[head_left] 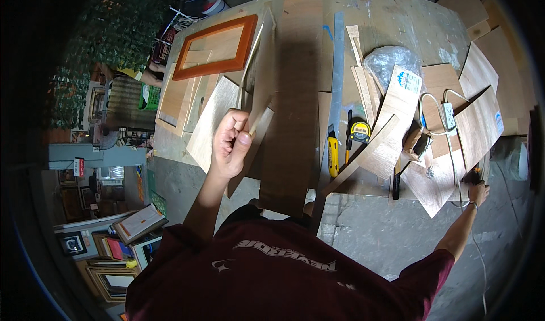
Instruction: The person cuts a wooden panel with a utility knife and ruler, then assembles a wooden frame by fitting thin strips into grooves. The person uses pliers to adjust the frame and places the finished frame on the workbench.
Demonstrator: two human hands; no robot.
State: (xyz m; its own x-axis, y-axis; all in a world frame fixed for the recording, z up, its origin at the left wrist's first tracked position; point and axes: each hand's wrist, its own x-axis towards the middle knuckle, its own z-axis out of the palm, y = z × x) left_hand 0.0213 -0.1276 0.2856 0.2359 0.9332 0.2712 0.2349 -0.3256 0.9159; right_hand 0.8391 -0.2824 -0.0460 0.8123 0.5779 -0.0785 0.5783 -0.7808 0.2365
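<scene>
My left hand (231, 145) is raised over the near left of the table, its fingers curled and thumb pressed against them. A thin light wooden strip (260, 122) shows at the pinch; its full length is hard to make out. Behind that hand lie a pale plywood sheet (214, 113) and a long dark board (296, 111) running toward my body. My right hand (479, 193) reaches far right to the table's edge, fingers closed beside a dark thing that I cannot make out.
An orange-brown wooden frame (247, 42) lies at the back left. Right of the board are a metal ruler (338, 65), a yellow utility knife (333, 153), a tape measure (360, 131), plywood offcuts (392, 122) and a corded power strip (448, 116). Another person's arm (149, 78) shows beyond the left edge.
</scene>
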